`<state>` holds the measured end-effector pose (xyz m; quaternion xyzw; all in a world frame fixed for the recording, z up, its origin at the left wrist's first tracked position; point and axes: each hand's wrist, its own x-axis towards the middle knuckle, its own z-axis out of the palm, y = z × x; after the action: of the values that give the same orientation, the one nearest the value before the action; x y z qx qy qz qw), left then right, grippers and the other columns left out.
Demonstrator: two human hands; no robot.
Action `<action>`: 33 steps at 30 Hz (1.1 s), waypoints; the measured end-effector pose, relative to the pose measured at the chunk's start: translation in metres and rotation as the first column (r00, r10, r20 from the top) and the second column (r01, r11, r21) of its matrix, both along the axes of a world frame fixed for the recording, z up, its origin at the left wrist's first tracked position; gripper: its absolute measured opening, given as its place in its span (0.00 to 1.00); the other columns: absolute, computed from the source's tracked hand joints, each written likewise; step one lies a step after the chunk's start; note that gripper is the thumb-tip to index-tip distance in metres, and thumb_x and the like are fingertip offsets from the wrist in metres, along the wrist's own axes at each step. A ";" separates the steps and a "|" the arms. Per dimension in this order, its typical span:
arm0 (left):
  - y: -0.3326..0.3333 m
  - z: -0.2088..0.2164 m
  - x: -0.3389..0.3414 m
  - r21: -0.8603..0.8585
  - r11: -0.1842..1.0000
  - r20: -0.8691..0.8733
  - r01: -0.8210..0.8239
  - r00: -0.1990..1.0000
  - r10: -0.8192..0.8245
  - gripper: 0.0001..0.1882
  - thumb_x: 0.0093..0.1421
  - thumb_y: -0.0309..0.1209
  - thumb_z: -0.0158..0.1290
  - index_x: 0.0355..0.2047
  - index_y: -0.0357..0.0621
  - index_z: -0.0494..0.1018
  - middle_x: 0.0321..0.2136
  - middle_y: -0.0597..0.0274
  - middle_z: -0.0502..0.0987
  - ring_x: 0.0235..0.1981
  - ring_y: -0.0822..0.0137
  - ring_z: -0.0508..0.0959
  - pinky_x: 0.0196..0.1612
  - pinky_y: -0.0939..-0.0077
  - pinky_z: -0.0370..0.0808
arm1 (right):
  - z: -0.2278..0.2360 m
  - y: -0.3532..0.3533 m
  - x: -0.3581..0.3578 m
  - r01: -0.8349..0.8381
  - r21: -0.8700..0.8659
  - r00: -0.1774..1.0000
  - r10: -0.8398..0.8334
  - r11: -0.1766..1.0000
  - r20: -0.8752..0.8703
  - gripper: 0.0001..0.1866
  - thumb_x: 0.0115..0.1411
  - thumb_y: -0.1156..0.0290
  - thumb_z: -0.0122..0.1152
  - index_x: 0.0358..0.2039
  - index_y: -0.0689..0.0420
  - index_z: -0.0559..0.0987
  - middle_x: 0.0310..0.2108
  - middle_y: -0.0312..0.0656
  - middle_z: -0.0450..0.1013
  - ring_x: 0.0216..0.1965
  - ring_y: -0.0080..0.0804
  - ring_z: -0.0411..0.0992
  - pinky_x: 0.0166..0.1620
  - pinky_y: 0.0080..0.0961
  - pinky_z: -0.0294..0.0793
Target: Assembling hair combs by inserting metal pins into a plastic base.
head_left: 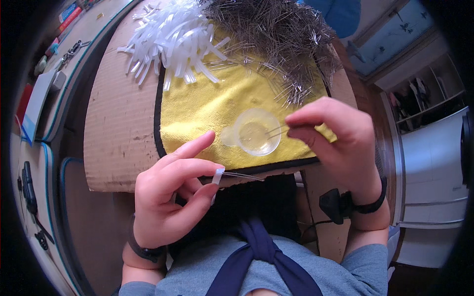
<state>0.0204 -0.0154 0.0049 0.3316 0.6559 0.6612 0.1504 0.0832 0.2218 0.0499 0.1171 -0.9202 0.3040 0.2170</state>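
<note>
The left hand [165, 197] pinches a white strip [217, 183]; a metal pin [242, 175] projects rightward beyond the fingers [192, 168]. Farther off, the right hand [335, 129] pinches a second pin [275, 131], reaching over the clear dish [256, 146] on the yellow cloth [192, 116]. Strip heap [177, 37]: far left. Pin heap [281, 34]: far right.

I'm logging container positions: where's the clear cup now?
In the head view, the clear cup sits on the yellow cloth, just left of the right hand.

The cloth [197, 113] is showing yellow with black edging [158, 118]; plastic strips [180, 42] are showing translucent white, wire pins [276, 37] silvery grey.
</note>
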 end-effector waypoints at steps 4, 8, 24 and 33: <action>0.001 0.001 0.001 -0.037 0.999 -0.079 -0.008 0.997 0.005 0.13 0.45 0.13 0.51 0.34 0.35 0.74 0.48 0.45 0.69 0.21 0.85 0.71 0.23 0.93 0.68 | -0.003 0.000 -0.003 -0.103 0.273 0.980 0.145 0.957 -0.139 0.09 0.41 0.80 0.58 0.27 0.63 0.73 0.24 0.44 0.70 0.27 0.38 0.70 0.30 0.26 0.71; 0.003 0.006 0.002 -0.104 0.994 -0.092 -0.017 0.996 0.007 0.10 0.47 0.16 0.52 0.32 0.34 0.72 0.48 0.39 0.68 0.22 0.82 0.73 0.25 0.91 0.68 | -0.001 0.001 -0.009 -0.140 0.508 0.964 0.233 0.850 -0.124 0.08 0.38 0.77 0.54 0.23 0.62 0.70 0.22 0.42 0.66 0.28 0.36 0.68 0.30 0.26 0.70; 0.007 0.004 0.003 -0.174 0.984 -0.245 0.033 0.967 -0.076 0.08 0.47 0.15 0.52 0.29 0.36 0.73 0.49 0.39 0.66 0.24 0.81 0.75 0.25 0.90 0.70 | 0.004 -0.018 -0.008 -0.158 0.576 0.983 0.184 0.802 0.015 0.13 0.36 0.79 0.56 0.27 0.65 0.72 0.26 0.45 0.68 0.28 0.40 0.69 0.30 0.28 0.72; 0.007 0.004 0.005 -0.164 0.986 -0.223 0.023 0.973 -0.060 0.09 0.46 0.15 0.52 0.30 0.36 0.74 0.50 0.39 0.66 0.23 0.82 0.75 0.25 0.91 0.68 | 0.001 -0.024 -0.014 -0.185 0.468 0.976 0.216 0.864 -0.012 0.11 0.38 0.80 0.55 0.27 0.64 0.72 0.26 0.45 0.69 0.28 0.40 0.69 0.31 0.29 0.71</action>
<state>0.0251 -0.0079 0.0092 0.4053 0.7130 0.5606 0.1144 0.0695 0.1981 0.0514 0.2702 -0.9415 0.0920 0.1793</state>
